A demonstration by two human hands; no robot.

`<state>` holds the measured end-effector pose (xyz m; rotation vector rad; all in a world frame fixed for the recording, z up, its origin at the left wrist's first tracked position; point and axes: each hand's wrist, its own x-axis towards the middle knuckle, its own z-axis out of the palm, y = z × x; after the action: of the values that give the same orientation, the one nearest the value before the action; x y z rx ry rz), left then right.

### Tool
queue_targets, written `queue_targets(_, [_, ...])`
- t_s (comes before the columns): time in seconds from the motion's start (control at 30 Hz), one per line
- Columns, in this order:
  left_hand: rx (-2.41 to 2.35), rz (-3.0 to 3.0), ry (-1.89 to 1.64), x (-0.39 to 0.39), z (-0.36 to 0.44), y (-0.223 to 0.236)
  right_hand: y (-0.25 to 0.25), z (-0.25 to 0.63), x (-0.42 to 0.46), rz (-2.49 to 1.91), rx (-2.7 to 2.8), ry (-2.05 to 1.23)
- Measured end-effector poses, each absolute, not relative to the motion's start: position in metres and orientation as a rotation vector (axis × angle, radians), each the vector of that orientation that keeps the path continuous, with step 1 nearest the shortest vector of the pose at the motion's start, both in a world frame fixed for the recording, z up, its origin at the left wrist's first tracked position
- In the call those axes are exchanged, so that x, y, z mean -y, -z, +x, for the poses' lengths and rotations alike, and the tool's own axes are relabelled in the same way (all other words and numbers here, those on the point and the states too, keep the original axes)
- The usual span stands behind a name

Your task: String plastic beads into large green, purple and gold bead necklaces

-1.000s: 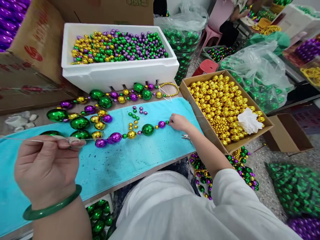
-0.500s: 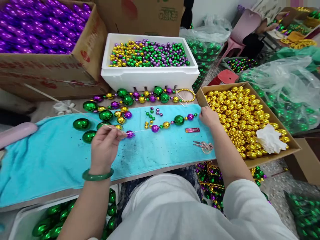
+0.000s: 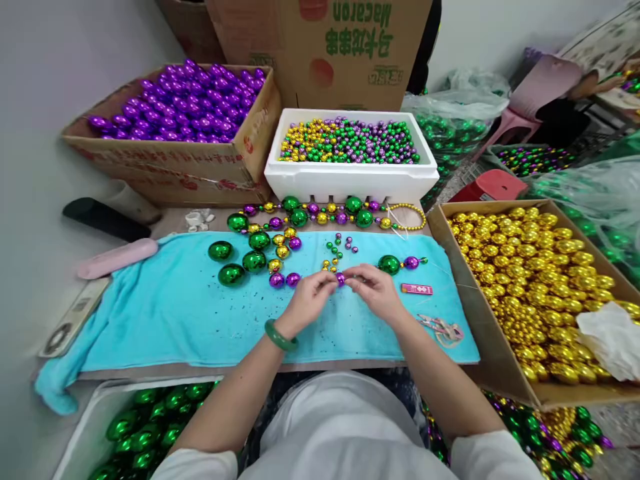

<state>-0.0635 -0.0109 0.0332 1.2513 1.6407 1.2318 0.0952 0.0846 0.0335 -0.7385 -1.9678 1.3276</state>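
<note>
On the blue towel (image 3: 280, 333), my two hands meet at a purple bead (image 3: 341, 279). My left hand (image 3: 309, 303), with a green bangle (image 3: 281, 335) at its wrist, has thumb and fingers pinched at the bead's left side. The fingers of my right hand (image 3: 376, 295) pinch at its right side. Part of the bead strand lies behind the right hand; a large green bead (image 3: 389, 265) and a purple bead (image 3: 411, 263) show beyond it. Small loose beads (image 3: 334, 250) lie just above the hands. Larger green beads (image 3: 231, 274) lie to the left.
Behind the towel lies a long bead garland (image 3: 323, 217) before a white foam box (image 3: 350, 181) of small beads. Cartons hold purple beads (image 3: 190, 100) and gold beads (image 3: 545, 287). Scissors (image 3: 441, 329) and a small red packet (image 3: 417, 289) lie right; a pink object (image 3: 118, 258) lies left.
My hands were far apart, the left drawing the string out to the left and the right at the strand's far end. They have come together at a purple bead. The view has shifted.
</note>
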Motion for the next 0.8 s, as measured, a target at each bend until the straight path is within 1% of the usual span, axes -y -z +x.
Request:
queue_targets(0.1, [-1.754, 1.485, -1.101, 0.01, -0.059, -0.021, -0.013, 0.084, -0.065, -0.803, 1.794, -1.435])
queue_targets(0.23, [-1.825, 1.635, -0.972, 0.016, -0.058, -0.013, 0.005, 0.084, -0.056, -0.876, 1.707, -1.503])
queue_targets(0.37, [-1.75, 1.617, -0.968, 0.01, -0.068, -0.016, -0.001, 0.085, -0.052, -0.888, 1.513, -1.648])
queue_targets(0.47, [-1.905, 1.565, -1.03, -0.003, -0.086, -0.017, -0.013, 0.087, -0.051, -0.867, 1.378, -1.836])
queue_targets(0.53, [-2.044, 1.584, -0.963, -0.013, -0.096, -0.012, -0.02, 0.089, -0.051, -0.857, 1.364, -1.908])
queue_targets(0.7, [-2.128, 1.694, -0.592, -0.03, -0.096, 0.007, -0.018, 0.09, -0.045, -0.897, 1.402, -1.902])
queue_targets(0.77, [-2.138, 1.698, -0.589, -0.032, -0.091, 0.012, -0.014, 0.091, -0.043, -0.929, 1.407, -1.892])
queue_targets(0.8, [-2.131, 1.668, -0.66, -0.032, -0.089, 0.013, -0.012, 0.092, -0.043, -0.947, 1.411, -1.882])
